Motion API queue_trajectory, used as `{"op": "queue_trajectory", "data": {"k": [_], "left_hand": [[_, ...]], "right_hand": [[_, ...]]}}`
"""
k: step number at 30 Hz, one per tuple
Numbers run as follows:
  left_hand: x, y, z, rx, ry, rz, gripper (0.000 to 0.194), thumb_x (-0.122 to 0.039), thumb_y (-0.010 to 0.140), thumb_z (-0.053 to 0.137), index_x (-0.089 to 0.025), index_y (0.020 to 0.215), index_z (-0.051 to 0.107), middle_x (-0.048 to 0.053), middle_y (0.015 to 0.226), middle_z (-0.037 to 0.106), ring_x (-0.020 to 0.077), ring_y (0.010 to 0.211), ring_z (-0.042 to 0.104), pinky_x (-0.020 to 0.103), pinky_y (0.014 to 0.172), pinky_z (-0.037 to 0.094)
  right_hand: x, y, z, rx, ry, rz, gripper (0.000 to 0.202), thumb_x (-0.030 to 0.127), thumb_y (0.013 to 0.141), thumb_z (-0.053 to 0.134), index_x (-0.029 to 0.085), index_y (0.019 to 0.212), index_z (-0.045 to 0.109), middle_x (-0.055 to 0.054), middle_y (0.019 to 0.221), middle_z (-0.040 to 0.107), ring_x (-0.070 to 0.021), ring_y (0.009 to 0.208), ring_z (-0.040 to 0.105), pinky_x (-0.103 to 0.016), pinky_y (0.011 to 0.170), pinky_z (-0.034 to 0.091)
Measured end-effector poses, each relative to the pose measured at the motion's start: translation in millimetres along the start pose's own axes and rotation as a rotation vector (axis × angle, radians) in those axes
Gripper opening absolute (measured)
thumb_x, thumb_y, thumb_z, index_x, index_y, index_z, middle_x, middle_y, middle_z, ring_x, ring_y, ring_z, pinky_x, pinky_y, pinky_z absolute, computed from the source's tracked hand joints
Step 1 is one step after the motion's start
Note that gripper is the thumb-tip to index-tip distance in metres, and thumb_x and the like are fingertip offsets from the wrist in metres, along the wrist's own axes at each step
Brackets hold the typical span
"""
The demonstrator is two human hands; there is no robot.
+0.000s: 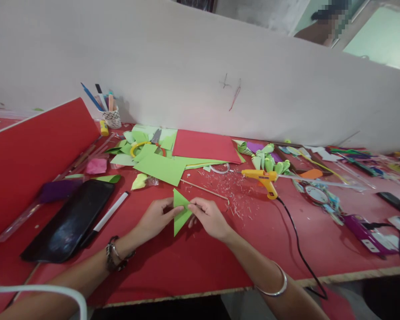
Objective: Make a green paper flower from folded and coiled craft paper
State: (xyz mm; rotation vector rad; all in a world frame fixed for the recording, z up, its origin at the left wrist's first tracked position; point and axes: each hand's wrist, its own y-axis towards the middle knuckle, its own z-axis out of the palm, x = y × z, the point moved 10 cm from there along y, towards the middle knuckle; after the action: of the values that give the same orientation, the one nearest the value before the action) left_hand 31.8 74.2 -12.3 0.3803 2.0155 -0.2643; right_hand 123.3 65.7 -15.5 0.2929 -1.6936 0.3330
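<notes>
A small green paper triangle is held upright above the red table, between both hands. My left hand grips its left edge, thumb across the front and fingers behind. At the right corner, my right hand pinches the paper between thumb and fingers. Just beyond lies a larger green paper sheet, with a thin wooden stick to its right. Scissors with yellow handles rest among cut green pieces behind the sheet.
A yellow glue gun with a black cord lies right, near rolled green paper cones and paper scraps. Left are a black phone-like slab, a white marker, a red board and a pen cup. A purple power strip sits far right.
</notes>
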Motion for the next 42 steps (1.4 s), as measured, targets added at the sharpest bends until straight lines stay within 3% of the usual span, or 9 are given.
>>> {"op": "queue_trajectory", "data": {"k": [6,11,13,16,26,31,35,42], "left_hand": [[7.0,-1.1,-3.9,-0.024,0.004,-0.061,0.034,-0.042,0.075,0.045,-0.015,0.054,0.040,-0.006,0.049,0.032,0.0071,0.047,0.032,0.019,0.045,0.026],[12.7,1.1,-5.9,0.001,-0.111,-0.134,0.033,-0.043,0.074,0.045,-0.016,0.056,0.040,-0.007,0.047,0.033,0.0064,0.043,0.031,0.019,0.041,0.024],[13.7,2.2,-9.8,-0.021,-0.156,-0.137,0.034,-0.044,0.074,0.046,-0.016,0.055,0.040,-0.007,0.046,0.031,0.0058,0.042,0.030,0.018,0.041,0.023],[14.5,2.8,-11.6,-0.030,-0.197,-0.122,0.036,-0.044,0.074,0.048,-0.015,0.054,0.042,-0.007,0.047,0.031,0.0053,0.043,0.029,0.018,0.041,0.023],[3.3,-0.9,9.3,0.162,-0.326,-0.067,0.034,-0.038,0.080,0.041,-0.013,0.067,0.059,0.001,0.058,0.060,0.0082,0.048,0.045,0.020,0.051,0.038],[-8.6,-5.2,18.6,0.275,-0.301,0.036,0.033,-0.034,0.082,0.036,-0.013,0.080,0.061,0.002,0.065,0.062,0.0078,0.050,0.046,0.020,0.053,0.039],[-12.5,-8.5,21.9,0.323,-0.249,0.051,0.032,-0.030,0.085,0.031,-0.014,0.085,0.059,0.002,0.070,0.062,0.0079,0.054,0.048,0.020,0.056,0.040],[-10.9,-9.0,22.7,0.300,-0.285,0.043,0.033,-0.030,0.084,0.030,-0.013,0.081,0.058,0.004,0.072,0.062,0.0093,0.055,0.049,0.021,0.057,0.041]], "right_hand": [[0.2,-1.0,-1.1,-0.016,-0.074,-0.037,0.021,0.033,0.084,0.039,0.018,0.074,0.050,0.003,0.057,0.053,-0.0106,0.050,0.058,-0.020,0.048,0.043],[28.6,-7.5,-12.5,-0.124,-0.211,-0.275,0.022,0.020,0.082,0.042,0.021,0.103,0.050,-0.002,0.087,0.059,-0.0118,0.076,0.058,-0.024,0.068,0.046],[42.9,-11.4,-10.5,-0.104,-0.287,-0.381,0.023,0.016,0.080,0.044,0.022,0.099,0.054,-0.002,0.093,0.058,-0.0120,0.086,0.055,-0.025,0.076,0.044],[53.0,-14.6,-7.6,-0.076,-0.358,-0.448,0.019,0.014,0.078,0.048,0.022,0.091,0.059,-0.002,0.089,0.059,-0.0115,0.085,0.055,-0.025,0.078,0.043],[48.8,-13.6,-17.8,-0.156,-0.286,-0.407,0.009,0.022,0.077,0.054,0.020,0.081,0.062,-0.002,0.079,0.062,-0.0128,0.076,0.057,-0.026,0.070,0.044],[39.7,-10.4,-18.6,-0.158,-0.224,-0.311,0.009,0.023,0.077,0.054,0.018,0.071,0.058,0.000,0.069,0.060,-0.0113,0.066,0.055,-0.024,0.062,0.043],[24.3,-7.5,-18.7,-0.159,-0.112,-0.207,0.009,0.026,0.077,0.053,0.018,0.073,0.053,0.001,0.064,0.057,-0.0104,0.062,0.054,-0.023,0.058,0.042],[15.2,-4.8,-15.7,-0.139,-0.048,-0.162,0.010,0.027,0.078,0.051,0.018,0.075,0.048,0.002,0.061,0.054,-0.0095,0.057,0.052,-0.023,0.055,0.041]]}}
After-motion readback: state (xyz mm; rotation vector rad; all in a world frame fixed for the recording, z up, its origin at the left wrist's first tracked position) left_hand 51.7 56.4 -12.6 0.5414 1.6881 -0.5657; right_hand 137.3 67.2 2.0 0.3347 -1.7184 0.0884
